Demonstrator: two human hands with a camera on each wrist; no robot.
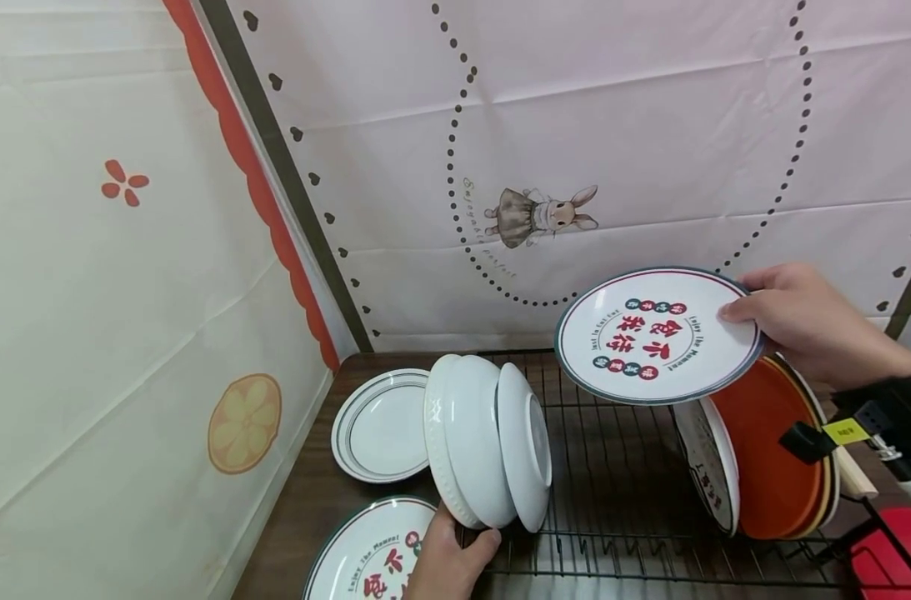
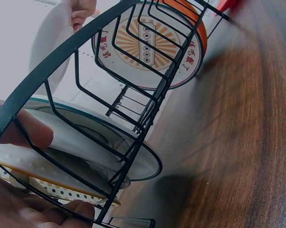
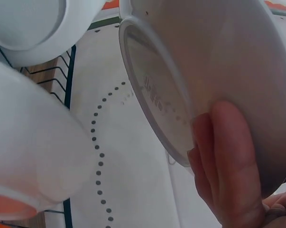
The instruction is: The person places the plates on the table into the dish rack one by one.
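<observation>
Your right hand (image 1: 808,329) pinched the printed plate (image 1: 656,335) by its right rim, face up and tilted above the rack (image 1: 613,467), while your left hand's fingers (image 1: 455,554) clasped the upright white bowls (image 1: 485,442) at near left.

We see a white plate (image 1: 658,335) with dark green rim, red ring, red characters. Bowls (image 1: 488,450) plain white. Rack (image 1: 620,492) black wire. Racked plate (image 1: 770,467) orange-red. Desk (image 1: 305,508) dark brown woodgrain. Backdrop (image 1: 575,125) white with dark dots.
</observation>
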